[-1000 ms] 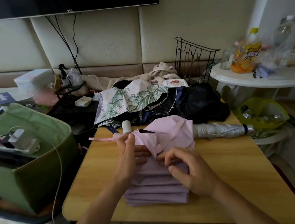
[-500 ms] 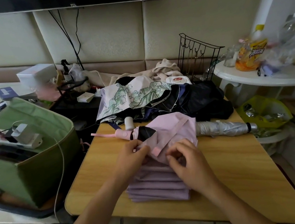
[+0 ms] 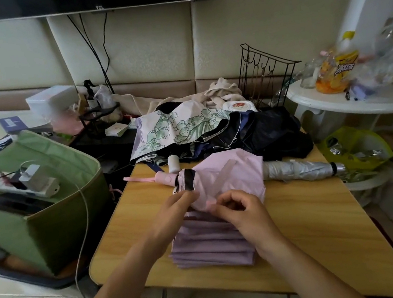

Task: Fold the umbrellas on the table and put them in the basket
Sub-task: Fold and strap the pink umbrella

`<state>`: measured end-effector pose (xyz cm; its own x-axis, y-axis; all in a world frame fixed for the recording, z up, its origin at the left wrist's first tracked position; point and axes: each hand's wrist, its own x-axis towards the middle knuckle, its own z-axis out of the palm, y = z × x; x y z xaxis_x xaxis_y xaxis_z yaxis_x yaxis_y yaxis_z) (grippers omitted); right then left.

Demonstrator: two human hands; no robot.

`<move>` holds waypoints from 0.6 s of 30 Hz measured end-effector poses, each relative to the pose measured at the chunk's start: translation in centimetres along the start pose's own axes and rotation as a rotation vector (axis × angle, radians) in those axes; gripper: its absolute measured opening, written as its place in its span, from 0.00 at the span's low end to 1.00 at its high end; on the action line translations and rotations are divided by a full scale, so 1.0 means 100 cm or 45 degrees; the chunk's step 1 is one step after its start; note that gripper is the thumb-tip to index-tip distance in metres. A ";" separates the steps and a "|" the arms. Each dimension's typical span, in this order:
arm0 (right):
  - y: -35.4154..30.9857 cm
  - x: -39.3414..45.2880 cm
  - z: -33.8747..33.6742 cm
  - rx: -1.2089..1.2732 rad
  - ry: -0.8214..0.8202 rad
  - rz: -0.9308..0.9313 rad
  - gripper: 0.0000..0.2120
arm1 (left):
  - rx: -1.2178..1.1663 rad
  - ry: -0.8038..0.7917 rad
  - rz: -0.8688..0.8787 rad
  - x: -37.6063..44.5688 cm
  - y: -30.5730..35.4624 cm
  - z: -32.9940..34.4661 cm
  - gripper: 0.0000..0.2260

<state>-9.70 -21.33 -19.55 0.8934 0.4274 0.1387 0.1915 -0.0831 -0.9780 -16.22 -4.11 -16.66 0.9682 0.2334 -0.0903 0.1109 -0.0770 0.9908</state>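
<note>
Pink umbrella (image 3: 222, 181) lying mid wooden table (image 3: 320, 219), canopy half pleated. Left hand (image 3: 173, 216) pinching fabric near handle end; right hand (image 3: 243, 214) pinching closure strap (image 3: 211, 202), fingers curled. Green basket (image 3: 52, 213) left of table

Both hands meet mid-frame, left (image 3: 173, 214) and right (image 3: 243, 212), fingers curled, pinching.

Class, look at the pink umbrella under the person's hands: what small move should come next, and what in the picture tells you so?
Probably wrap the strap round the pink umbrella and fasten it. Both hands, left and right, pinch its canopy, whose lower folds lie pleated while the upper part is loose.
</note>
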 end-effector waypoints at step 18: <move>0.014 -0.012 -0.004 -0.585 -0.055 -0.547 0.03 | 0.010 0.097 0.007 0.022 -0.017 -0.004 0.12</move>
<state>-10.38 -22.32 -21.02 0.6826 0.5438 0.4882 0.6932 -0.2702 -0.6682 -14.32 -3.10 -18.50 0.9490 0.3059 -0.0767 0.1077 -0.0857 0.9905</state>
